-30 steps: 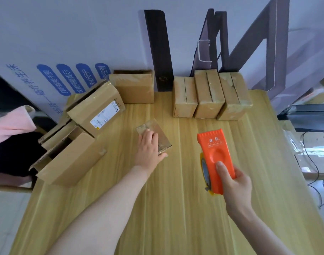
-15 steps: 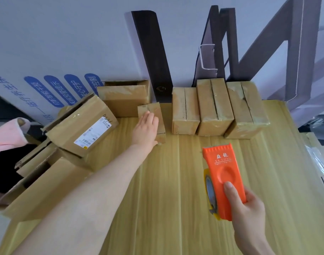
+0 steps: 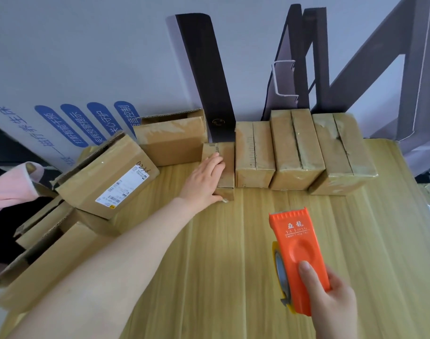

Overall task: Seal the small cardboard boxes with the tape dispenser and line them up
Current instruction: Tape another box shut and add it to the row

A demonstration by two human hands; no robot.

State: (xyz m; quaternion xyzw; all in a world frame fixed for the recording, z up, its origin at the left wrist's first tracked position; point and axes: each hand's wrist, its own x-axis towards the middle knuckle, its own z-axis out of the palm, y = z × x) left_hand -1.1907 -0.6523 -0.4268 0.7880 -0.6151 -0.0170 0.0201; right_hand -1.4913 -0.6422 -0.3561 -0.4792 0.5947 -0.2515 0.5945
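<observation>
Now our right hand (image 3: 331, 304) grips one YA LONG tape dispenser (image 3: 298, 250), left hand (image 3: 201, 178) flat on a small box (image 3: 227, 165) beside three taped boxes (image 3: 294, 152)

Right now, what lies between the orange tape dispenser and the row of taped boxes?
Nothing: the head view shows only bare wooden table between the tape dispenser and the row of taped boxes.
</observation>
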